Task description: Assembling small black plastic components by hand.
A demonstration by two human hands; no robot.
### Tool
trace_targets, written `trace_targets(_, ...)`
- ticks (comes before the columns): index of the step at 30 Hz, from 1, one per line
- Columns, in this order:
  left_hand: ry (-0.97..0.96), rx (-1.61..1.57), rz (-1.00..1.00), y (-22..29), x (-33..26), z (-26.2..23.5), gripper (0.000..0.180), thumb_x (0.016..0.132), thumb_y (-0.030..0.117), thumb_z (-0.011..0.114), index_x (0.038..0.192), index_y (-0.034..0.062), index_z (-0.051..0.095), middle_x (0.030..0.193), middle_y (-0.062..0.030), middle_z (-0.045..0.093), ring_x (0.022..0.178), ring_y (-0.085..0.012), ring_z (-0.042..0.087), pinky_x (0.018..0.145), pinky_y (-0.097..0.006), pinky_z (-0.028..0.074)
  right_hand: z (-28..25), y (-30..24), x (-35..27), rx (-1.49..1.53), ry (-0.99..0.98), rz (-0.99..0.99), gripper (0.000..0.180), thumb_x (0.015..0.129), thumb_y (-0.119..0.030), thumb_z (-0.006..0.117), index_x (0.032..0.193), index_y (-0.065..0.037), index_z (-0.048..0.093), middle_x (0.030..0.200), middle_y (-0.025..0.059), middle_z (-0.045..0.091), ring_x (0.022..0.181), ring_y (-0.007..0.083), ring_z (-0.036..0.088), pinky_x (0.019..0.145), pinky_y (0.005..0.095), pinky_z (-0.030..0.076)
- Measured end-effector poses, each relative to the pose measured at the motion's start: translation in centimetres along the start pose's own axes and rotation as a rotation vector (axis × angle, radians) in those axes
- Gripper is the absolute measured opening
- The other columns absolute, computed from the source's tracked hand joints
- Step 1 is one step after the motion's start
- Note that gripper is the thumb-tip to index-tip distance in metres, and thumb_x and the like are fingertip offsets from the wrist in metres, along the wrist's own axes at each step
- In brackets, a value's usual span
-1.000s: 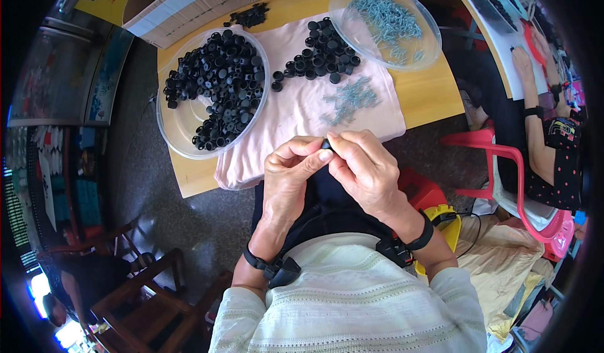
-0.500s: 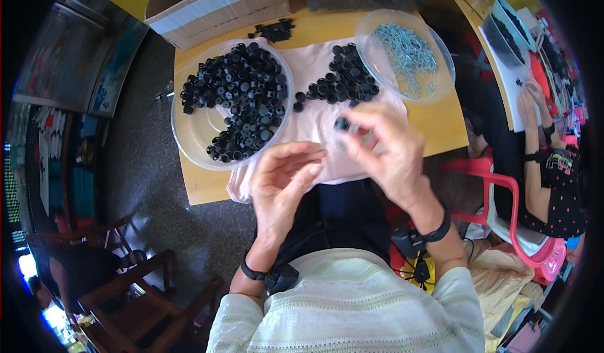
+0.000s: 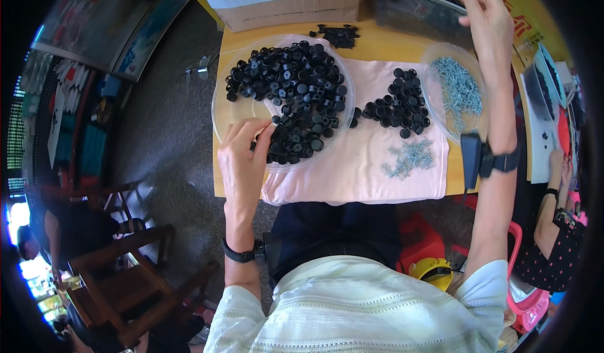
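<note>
My left hand [image 3: 240, 155] is at the near left edge of a round clear tray [image 3: 221, 111] heaped with small black round caps [image 3: 308, 86]. Its thumb and fingers are pinched together; a dark bit shows between them, too small to make out. My right hand [image 3: 489, 23] reaches to the back right with fingers stretched out, beside a clear plastic bin [image 3: 421, 15] of black parts. Nothing shows in it. A group of black caps [image 3: 402, 101] lies on a pink cloth [image 3: 340, 170]. A loose pile of silvery screws [image 3: 409, 158] is nearer me on that cloth.
A second round clear tray [image 3: 434, 111] of screws stands at the right, partly under my right forearm. At the back are a cardboard box [image 3: 283, 4] and small black pieces [image 3: 340, 36] on the wooden table [image 3: 371, 48]. A co-worker's hands [image 3: 559, 167] are at another table, far right.
My hands have moved apart: the left to the round tray of caps, the right away to the back right. The black cap the right hand held no longer shows there. The whole view has shifted.
</note>
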State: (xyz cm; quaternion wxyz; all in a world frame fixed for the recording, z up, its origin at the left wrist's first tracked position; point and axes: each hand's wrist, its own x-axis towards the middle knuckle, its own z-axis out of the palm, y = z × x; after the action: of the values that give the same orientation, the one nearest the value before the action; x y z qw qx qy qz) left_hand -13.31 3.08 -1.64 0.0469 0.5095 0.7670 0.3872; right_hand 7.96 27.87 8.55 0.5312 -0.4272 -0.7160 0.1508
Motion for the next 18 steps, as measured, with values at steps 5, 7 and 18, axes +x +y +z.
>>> trace_targets(5, -0.038, 0.093, 0.013, -0.6, 0.9, 0.7, 0.017, 0.083, 0.008, 0.065, 0.098, 0.0005, 0.068, 0.092, -0.0117, 0.067, 0.075, -0.0218, 0.064, 0.069, -0.030, 0.050, -1.3, 0.2, -7.3, 0.068, -0.218, -0.069, 0.028, 0.082, -0.013, 0.069, 0.108, -0.003, 0.065, 0.092, 0.0058, 0.066, 0.068, 0.0104, 0.055, 0.059, 0.0264, 0.045)
trace_targets(7, -0.136, -0.002, -0.078, -0.3, 1.2, 0.5, 0.015, 0.082, 0.003, 0.061, 0.096, -0.0025, 0.065, 0.090, -0.0162, 0.064, 0.080, -0.0314, 0.062, 0.071, -0.038, 0.049, -2.6, -0.7, -10.4, 0.079, -0.329, 0.083, 0.027, 0.084, -0.007, 0.067, 0.110, -0.003, 0.064, 0.097, 0.0051, 0.065, 0.070, 0.0089, 0.053, 0.058, 0.0237, 0.045)
trace_targets(18, -0.200, 0.056, 0.054, -1.0, 1.8, 1.3, 0.020, 0.080, 0.003, 0.062, 0.099, -0.0019, 0.065, 0.087, -0.0124, 0.066, 0.071, -0.0188, 0.063, 0.067, -0.029, 0.050, -5.0, -0.5, -19.8, 0.251, -0.420, 0.317, 0.021, 0.084, 0.001, 0.064, 0.106, -0.002, 0.065, 0.097, 0.0066, 0.064, 0.071, 0.0099, 0.056, 0.057, 0.0228, 0.046)
